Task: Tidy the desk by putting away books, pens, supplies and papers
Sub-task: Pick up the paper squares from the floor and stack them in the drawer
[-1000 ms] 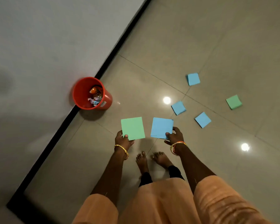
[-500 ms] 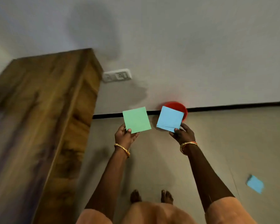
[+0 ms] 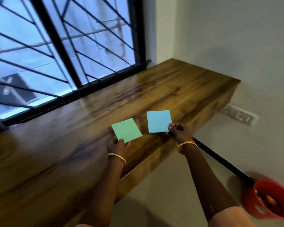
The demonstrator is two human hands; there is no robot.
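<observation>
Wooden desk (image 3: 72, 153) across the middle and left of the frame, under a window with black bars (image 3: 56, 38) in the upper left. Pale wall on the right, with a white socket plate (image 3: 239, 116) just under the desk's far end at the right of the frame. Black skirting line (image 3: 220, 161) along the wall foot, down toward the lower right. Nothing between the hands and the desk surface.

Red bucket (image 3: 269, 200) on the floor in the lower right corner, blurred; something orange and some pale scraps inside, not clear enough to name. A white label on its wall, writing not readable.

Left hand (image 3: 117, 145) in the lower middle, grip pinching the near corner of a green square paper (image 3: 126, 129), thumb on top. Right hand (image 3: 179, 131) just right of it, grip pinching the near right corner of blue square papers (image 3: 159, 121), seemingly more than one sheet. Both papers held above the desk near its front edge, side by side, not touching each other; touching the desk or not, cannot tell. Gold bangle on each wrist.
</observation>
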